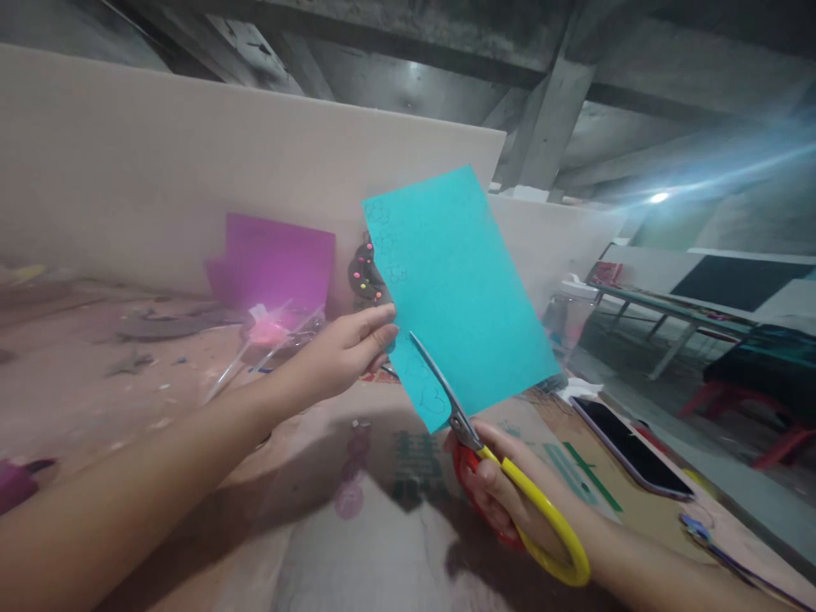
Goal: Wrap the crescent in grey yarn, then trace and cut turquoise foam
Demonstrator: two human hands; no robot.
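Note:
My left hand point(348, 353) pinches the left edge of a turquoise sheet point(459, 280) and holds it up in the air, tilted. Faint pencil outlines run down the sheet's left side. My right hand point(510, 497) grips scissors point(490, 459) with a yellow and a red handle loop. Their metal blades lie against the lower part of the sheet, pointing up and left toward my left fingers.
A smartphone point(631, 446) lies face up at the table's right edge. A purple sheet point(274, 263) leans on the pale back wall, with pink scraps point(268, 327) and plastic in front. Dark decorated shapes point(365, 276) stand behind the turquoise sheet. A trestle table point(663, 314) and red stools stand to the right.

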